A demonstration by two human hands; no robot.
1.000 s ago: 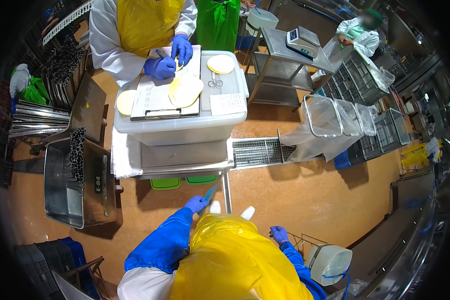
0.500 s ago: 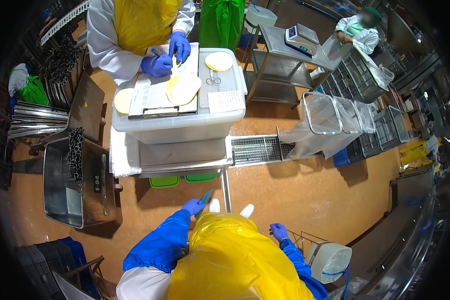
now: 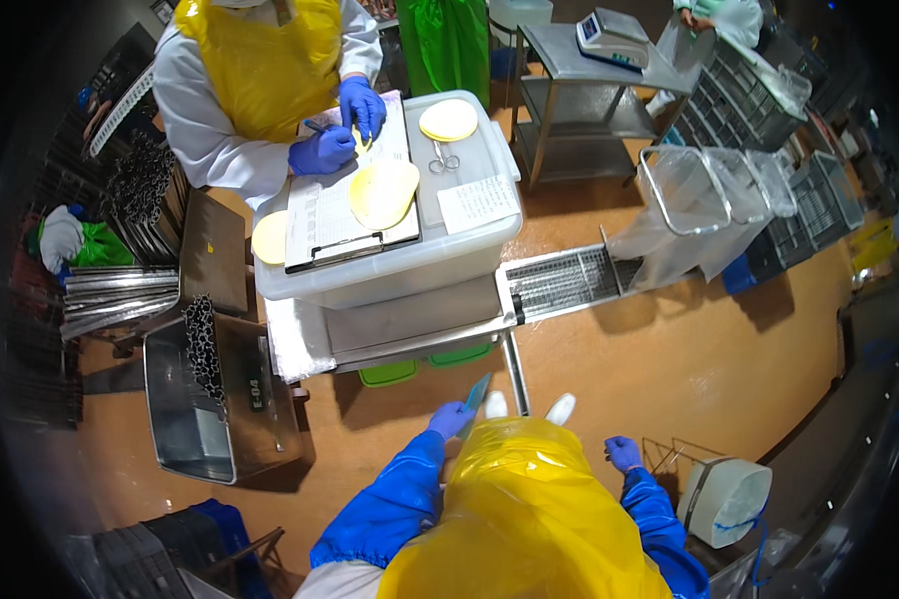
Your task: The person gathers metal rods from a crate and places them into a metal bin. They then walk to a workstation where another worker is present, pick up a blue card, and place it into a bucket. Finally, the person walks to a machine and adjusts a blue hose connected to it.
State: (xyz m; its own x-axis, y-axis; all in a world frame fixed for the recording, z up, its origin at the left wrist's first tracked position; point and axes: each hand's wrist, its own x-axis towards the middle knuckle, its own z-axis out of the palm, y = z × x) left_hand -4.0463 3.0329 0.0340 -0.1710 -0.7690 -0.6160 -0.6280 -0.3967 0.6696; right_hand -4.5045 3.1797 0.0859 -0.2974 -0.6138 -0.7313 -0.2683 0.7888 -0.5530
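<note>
My left hand [image 3: 449,419], in a purple glove, is closed on a flat blue object [image 3: 477,397] in front of my yellow apron. My right hand [image 3: 623,454] hangs by my right side, gloved, empty, fingers slightly apart. Beyond me a co-worker [image 3: 255,75] in a yellow apron writes with a pen on a clipboard [image 3: 320,225]. It lies on a translucent lidded tub [image 3: 400,280] with pale yellow discs [image 3: 448,121], scissors [image 3: 445,163] and a paper note [image 3: 477,207]. The tub stands on a steel cart [image 3: 410,339].
A steel wheeled bin [image 3: 240,439] is at left. A steel trolley [image 3: 564,95] carries a scale [image 3: 609,35]. Bag-lined frames [image 3: 679,200], grey crates [image 3: 739,85] and a floor drain [image 3: 559,280] lie right. A white container [image 3: 724,499] is beside me; another person [image 3: 719,20] stands at back right.
The whole view has shifted right and tilted slightly, so the cart, bins and my body appear further right. Both my hands keep much the same pose. The co-worker still bends over the clipboard.
</note>
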